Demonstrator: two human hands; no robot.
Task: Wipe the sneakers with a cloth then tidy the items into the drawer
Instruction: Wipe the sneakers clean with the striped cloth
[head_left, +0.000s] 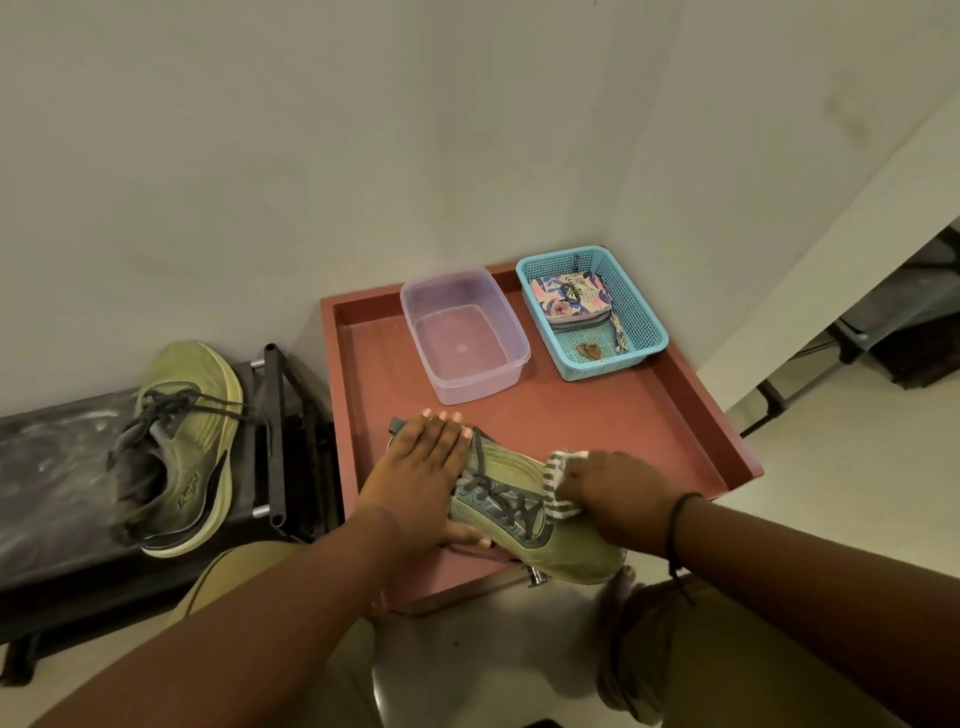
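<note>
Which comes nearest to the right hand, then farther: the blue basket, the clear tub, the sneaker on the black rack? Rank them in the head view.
From the right hand:
1. Clear tub, up and left on the red table.
2. Blue basket, at the table's far right corner.
3. Sneaker on the black rack, far left, off the table.

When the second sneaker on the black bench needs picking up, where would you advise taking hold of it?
Grip the second sneaker at its open collar near the heel, coming from above. It lies tilted on its side on the black bench, so the opening faces up and out, and the collar rim looks free to pinch.
</note>
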